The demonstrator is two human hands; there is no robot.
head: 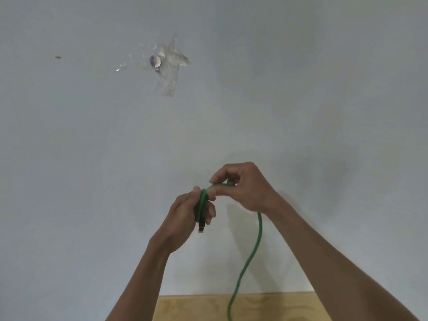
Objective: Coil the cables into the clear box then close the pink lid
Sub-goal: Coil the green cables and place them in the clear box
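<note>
A green cable (251,253) hangs in front of a pale wall, held up in both hands. My left hand (185,218) grips a small coil of it, and the cable's black plug (201,227) sticks out below the fingers. My right hand (245,188) pinches the cable just right of the coil, where it arches over to the left hand. From the right hand the cable drops in a curve and leaves the view at the bottom edge. Neither the clear box nor the pink lid is in view.
A light wooden tabletop (196,308) shows as a strip at the bottom, between my forearms. The grey-white wall (92,158) fills most of the view, with a patch of clear tape over a small metal fitting (165,66) high up.
</note>
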